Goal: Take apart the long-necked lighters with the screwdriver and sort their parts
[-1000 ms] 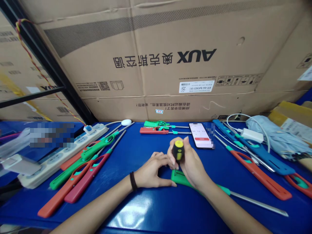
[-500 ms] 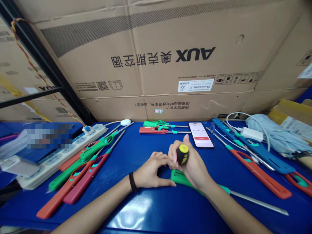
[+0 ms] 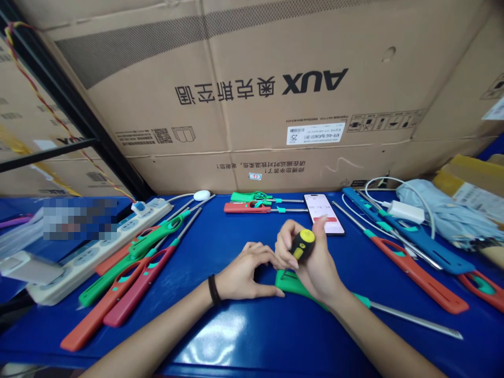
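Note:
My right hand (image 3: 311,257) is wrapped around a screwdriver (image 3: 303,244) with a black and yellow handle, its thumb sticking up. The shaft slants down to the butt end of a green gas lighter (image 3: 293,283) lying on the blue table; the exact contact of the tip is too small to make out. My left hand (image 3: 250,270) braces that same end, thumb at the near side and curled fingers at the far side. The right hand hides the lighter's middle, while its metal tube (image 3: 417,318) reaches out to the right.
Several long lighters (image 3: 145,283) lie on the left beside a white power strip (image 3: 114,236). A red lighter (image 3: 248,208), a green one and a phone (image 3: 325,214) lie at the back. On the right are blue lighters (image 3: 437,247), an orange one (image 3: 421,275), cables and a cardboard box (image 3: 472,184).
The screwdriver handle has tipped to the right, with my right hand shifting slightly. My left hand and the green lighter stay nearly in place.

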{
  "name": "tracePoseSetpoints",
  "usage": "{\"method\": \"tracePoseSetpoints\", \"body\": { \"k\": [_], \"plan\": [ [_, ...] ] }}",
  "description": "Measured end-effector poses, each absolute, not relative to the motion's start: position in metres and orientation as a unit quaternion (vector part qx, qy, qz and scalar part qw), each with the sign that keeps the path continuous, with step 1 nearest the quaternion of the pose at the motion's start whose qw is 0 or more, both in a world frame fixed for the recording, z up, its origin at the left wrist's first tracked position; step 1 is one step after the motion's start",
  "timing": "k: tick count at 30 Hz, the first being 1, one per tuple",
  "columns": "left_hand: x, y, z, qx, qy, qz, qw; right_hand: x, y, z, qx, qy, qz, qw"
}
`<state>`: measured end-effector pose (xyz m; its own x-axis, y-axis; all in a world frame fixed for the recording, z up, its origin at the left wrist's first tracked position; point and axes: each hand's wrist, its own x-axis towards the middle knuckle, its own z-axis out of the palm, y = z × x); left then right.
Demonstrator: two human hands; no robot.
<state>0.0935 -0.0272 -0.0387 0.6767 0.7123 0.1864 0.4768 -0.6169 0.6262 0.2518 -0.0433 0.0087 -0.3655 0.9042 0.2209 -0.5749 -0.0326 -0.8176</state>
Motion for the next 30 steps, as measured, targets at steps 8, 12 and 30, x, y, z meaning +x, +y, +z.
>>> {"method": "tracePoseSetpoints", "body": {
  "k": [8, 12, 30],
  "plan": [
    [0.0938, -0.0273, -0.0378, 0.877, 0.336, 0.215, 0.269, 0.2547, -0.0410, 0.0132, -0.204, -0.465, 0.687, 0.519],
    [0.0937, -0.0275, -0.0376, 0.877, 0.340, 0.208, 0.269, 0.2560, -0.0411, 0.0118, -0.175, -0.449, 0.692, 0.537],
    [0.0941, -0.0276, -0.0373, 0.878, 0.337, 0.214, 0.265, 0.2587, -0.0402, 0.0122, -0.212, -0.510, 0.628, 0.548]
  ]
}}
